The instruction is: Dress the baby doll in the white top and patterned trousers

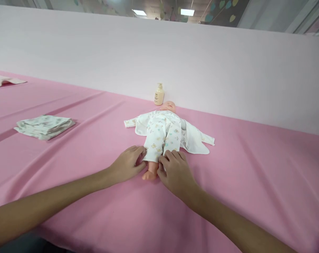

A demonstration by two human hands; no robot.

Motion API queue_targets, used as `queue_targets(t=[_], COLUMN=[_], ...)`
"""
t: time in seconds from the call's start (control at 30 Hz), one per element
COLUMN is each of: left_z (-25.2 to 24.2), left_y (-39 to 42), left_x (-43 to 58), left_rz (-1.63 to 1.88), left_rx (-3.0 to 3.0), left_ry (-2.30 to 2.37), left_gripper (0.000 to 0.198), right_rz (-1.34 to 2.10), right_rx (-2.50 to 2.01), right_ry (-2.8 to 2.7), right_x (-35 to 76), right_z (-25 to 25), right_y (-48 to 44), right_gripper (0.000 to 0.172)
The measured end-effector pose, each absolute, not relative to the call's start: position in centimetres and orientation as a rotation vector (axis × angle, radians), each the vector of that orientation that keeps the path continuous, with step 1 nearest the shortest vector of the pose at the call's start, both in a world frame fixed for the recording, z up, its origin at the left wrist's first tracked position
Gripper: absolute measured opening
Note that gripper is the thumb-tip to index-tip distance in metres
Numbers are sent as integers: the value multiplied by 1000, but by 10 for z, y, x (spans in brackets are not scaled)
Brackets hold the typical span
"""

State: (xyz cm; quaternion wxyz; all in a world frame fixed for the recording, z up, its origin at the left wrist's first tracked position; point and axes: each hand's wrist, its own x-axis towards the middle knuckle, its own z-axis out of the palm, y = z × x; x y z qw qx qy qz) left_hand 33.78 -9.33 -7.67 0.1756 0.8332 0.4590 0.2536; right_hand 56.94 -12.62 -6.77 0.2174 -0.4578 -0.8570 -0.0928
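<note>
A baby doll [169, 105] lies on its back, its head toward the wall and its feet toward me. White patterned pants [155, 138] cover its legs, and an open white jacket [195, 138] is spread beneath it with the sleeves out to both sides. My left hand [130, 161] pinches the outer edge of one pant leg's cuff. My right hand [175, 170] is closed at the cuff's inner edge and hides the doll's other foot. Between my hands one bare foot [150, 173] sticks out of the cuff.
A folded patterned cloth [44, 126] lies to the left on the pink sheet [96, 218]. Behind the doll's head a cream pump bottle [159, 95] stands against the white wall [228, 77]. At the far left is a pale pink cloth [3, 80].
</note>
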Motion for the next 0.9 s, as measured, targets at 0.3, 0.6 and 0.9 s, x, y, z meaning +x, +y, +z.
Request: queue_targets(t=[0.3, 0.6, 0.9], left_z=[-73, -78, -47], left_y=[-135, -153, -162], left_x=[319, 307, 336], left_rz=[731, 606, 876], left_rx=[2580, 2692, 2813], left_ry=[1319, 1369, 1123], left_gripper=[17, 21, 18], right_rz=[-396, -198, 345], right_rx=[-893, -985, -1339], right_ry=[-2402, -2381, -2237], right_x=[578, 595, 653], right_z=[-70, -72, -66], right_y=[-152, -171, -177], right_gripper=[15, 11, 25])
